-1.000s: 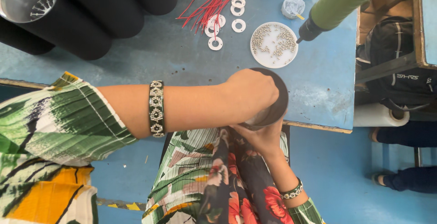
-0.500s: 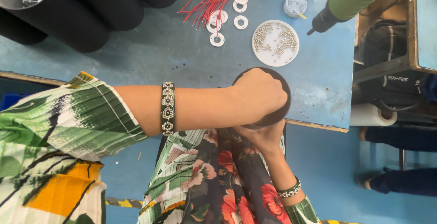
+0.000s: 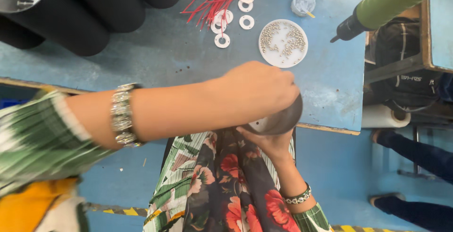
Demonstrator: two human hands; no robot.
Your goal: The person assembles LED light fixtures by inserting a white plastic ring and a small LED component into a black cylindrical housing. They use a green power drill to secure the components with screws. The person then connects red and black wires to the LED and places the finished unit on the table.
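**Head view: both your hands on a dark round part at the table edge**

Head view looks straight down at a blue table point(image 3: 155, 57) and your lap. Your left hand point(image 3: 262, 90) lies curled over the top of a dark cylindrical part point(image 3: 283, 119), fingers wrapped down around it, so most of the part is hidden. Your right hand point(image 3: 266, 140) comes up from below and cups the underside of the same part, fingers closed against its pale lower face. The part sits right at the near edge of the table, above your floral clothing.

A beaded bracelet point(image 3: 122, 114) circles your left wrist, and a thinner bracelet point(image 3: 297, 196) circles the right.

Just beyond your left hand lies a white round dish point(image 3: 283, 43) full of small metal pieces. Left of it lie white flat rings point(image 3: 222, 40), some under a bundle of red wires point(image 3: 214, 1). A small clear cup point(image 3: 303, 3) stands near the dish. Black tubes point(image 3: 75, 20) lie at the far left of the table. A green-sleeved tool with a black tip point(image 3: 373, 10) slants in from the upper right, its tip near the dish.
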